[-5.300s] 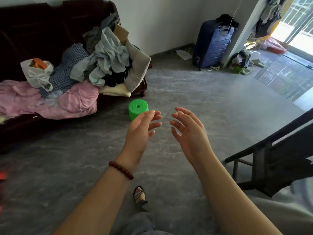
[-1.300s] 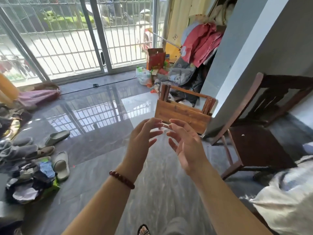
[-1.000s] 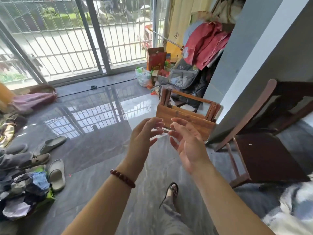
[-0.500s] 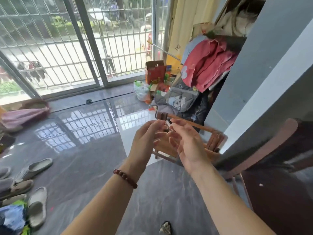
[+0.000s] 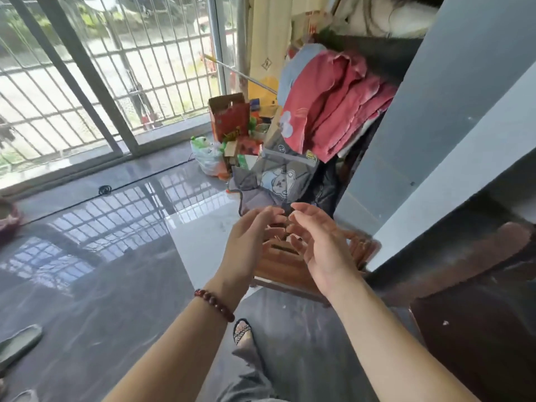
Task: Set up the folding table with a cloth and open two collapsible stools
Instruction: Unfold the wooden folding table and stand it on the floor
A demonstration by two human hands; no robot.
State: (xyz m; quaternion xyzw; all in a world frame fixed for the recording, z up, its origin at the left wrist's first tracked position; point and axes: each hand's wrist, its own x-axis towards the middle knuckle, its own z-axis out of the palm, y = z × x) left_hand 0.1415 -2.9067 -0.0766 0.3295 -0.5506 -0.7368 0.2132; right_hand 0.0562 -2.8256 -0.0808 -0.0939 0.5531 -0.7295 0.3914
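A sandalled foot (image 5: 242, 333) shows on the grey floor (image 5: 116, 300) beneath two outstretched forearms; a slipper (image 5: 17, 343) lies at the far left edge; a bead bracelet (image 5: 214, 304) circles the left wrist; the left hand (image 5: 249, 242) and right hand (image 5: 322, 245) are raised side by side, palms turned toward each other, fingers loosely spread and grasping nothing; just beyond them, partly hidden by both hands, the folded wooden table (image 5: 278, 265) stands on the floor at the foot of a grey wall (image 5: 435, 126); a dark wooden chair (image 5: 478, 314) sits at the right, near the table; behind the table slumps a grey bag (image 5: 284, 175) printed with a bear, under a heap of red clothes (image 5: 333, 105); a red box (image 5: 230, 117) stands to the left of the heap; farthest off, a barred sliding door (image 5: 116, 68) lets daylight onto the glossy tiles.
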